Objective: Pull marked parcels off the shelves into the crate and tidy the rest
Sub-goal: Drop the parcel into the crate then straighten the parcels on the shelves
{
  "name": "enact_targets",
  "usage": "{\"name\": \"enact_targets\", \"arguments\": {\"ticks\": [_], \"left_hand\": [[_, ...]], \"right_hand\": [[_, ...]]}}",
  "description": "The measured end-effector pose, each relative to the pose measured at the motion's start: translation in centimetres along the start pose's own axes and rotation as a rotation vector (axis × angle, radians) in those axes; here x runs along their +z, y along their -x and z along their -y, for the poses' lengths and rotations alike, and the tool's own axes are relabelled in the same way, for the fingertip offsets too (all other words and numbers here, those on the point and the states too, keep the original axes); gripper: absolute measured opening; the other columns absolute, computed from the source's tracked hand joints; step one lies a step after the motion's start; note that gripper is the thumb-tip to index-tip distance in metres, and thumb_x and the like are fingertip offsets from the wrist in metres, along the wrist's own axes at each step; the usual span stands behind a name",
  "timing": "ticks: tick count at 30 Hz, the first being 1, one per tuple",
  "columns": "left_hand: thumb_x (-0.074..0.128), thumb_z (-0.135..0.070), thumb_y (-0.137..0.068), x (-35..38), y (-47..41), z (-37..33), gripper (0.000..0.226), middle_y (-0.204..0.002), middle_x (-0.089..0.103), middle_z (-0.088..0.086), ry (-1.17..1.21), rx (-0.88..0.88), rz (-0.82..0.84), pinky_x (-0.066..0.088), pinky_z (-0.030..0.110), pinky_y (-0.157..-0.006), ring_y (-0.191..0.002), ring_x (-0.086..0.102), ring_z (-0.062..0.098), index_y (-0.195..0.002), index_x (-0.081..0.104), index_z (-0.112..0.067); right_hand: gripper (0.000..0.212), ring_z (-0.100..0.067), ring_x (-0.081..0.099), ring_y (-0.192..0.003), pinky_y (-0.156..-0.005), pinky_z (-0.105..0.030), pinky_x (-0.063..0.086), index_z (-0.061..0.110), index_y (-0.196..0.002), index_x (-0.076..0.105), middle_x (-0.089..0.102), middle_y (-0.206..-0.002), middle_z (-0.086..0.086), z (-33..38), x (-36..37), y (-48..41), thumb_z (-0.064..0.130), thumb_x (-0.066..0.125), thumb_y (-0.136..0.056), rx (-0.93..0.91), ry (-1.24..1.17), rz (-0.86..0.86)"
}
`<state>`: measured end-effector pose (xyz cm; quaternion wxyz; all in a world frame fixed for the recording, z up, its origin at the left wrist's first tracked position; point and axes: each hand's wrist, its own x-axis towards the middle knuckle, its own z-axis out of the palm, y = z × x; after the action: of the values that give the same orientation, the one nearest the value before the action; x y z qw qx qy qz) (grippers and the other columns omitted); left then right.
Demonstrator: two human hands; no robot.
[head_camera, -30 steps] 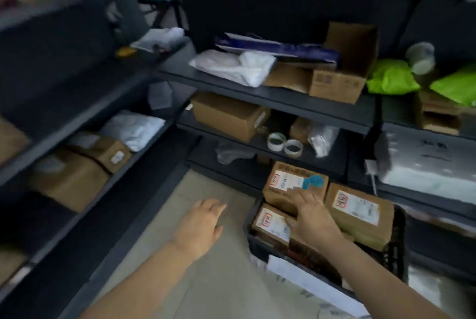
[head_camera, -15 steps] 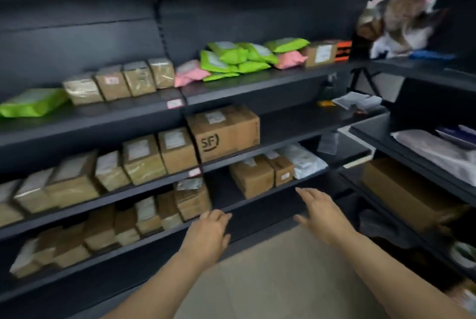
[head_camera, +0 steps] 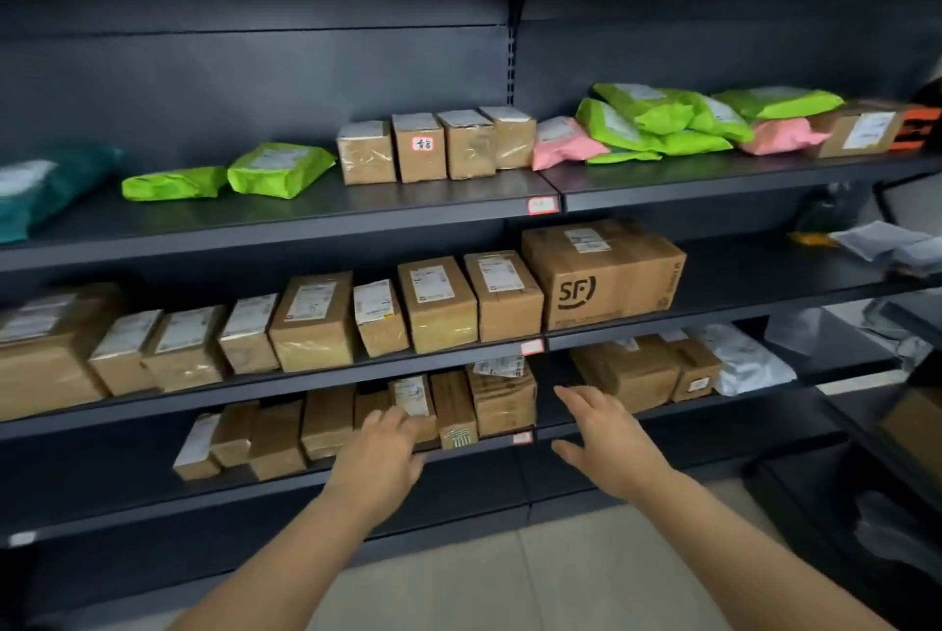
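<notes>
- The view has swung away from the crate, now out of sight, to the wall shelves (head_camera: pixel 713 182).
- Left hand (head_camera: pixel 377 457) and right hand (head_camera: pixel 606 442), fingers (head_camera: pixel 576 398) straight and empty, reach towards the bottom-row boxes (head_camera: pixel 326 419), probably for the next pick.

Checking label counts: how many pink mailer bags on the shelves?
2, same shelf: left pink bag beside the four upright boxes; right pink bag partly under the green pile. Others may be hidden beneath.

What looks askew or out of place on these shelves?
The green mailers on the second shelf lie heaped over one another. On the third shelf, one small box leans sideways in its row. Nothing looks spilled or damaged.
</notes>
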<state>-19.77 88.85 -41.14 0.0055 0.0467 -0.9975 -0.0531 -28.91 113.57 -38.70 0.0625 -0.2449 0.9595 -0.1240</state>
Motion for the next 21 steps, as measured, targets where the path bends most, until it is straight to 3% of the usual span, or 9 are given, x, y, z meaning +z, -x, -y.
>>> {"name": "enact_targets", "arguments": {"ticks": [12, 16, 21], "left_hand": [[0.045, -0.034, -0.097, 7.9, -6.9, 3.0, 0.052, -0.145, 0.038, 0.0, 0.072, -0.018, 0.156, 0.035, 0.028, -0.104, -0.131, 0.035, 0.017, -0.145, 0.031, -0.021], [0.046, -0.034, -0.097, 12.7, -12.2, 2.8, 0.054, -0.147, 0.037, -0.001, 0.1, 0.01, 0.171, 0.03, 0.025, -0.108, -0.133, 0.034, 0.017, -0.146, 0.029, -0.02], [0.048, -0.033, -0.096, 20.5, -18.2, 3.5, 0.054, -0.144, 0.041, 0.002, 0.106, 0.012, 0.17, 0.034, 0.031, -0.107, -0.129, 0.039, 0.02, -0.146, 0.032, -0.018]], "right_hand": [[0.067, -0.023, 0.029, -0.136, -0.113, -0.036, 0.028, 0.022, -0.149, 0.021, 0.031, -0.15, -0.002, -2.1, 10.4, -9.2, 0.041, 0.053, -0.093, 0.01, -0.056, 0.186], [0.066, -0.022, 0.032, -0.135, -0.111, -0.035, 0.03, 0.023, -0.148, 0.023, 0.032, -0.148, -0.002, -4.9, 15.1, -14.0, 0.042, 0.052, -0.092, 0.006, -0.042, 0.219], [0.065, -0.021, 0.032, -0.135, -0.113, -0.034, 0.028, 0.023, -0.147, 0.024, 0.031, -0.148, -0.001, -7.7, 22.3, -19.7, 0.043, 0.053, -0.092, 0.024, -0.042, 0.204]]}}
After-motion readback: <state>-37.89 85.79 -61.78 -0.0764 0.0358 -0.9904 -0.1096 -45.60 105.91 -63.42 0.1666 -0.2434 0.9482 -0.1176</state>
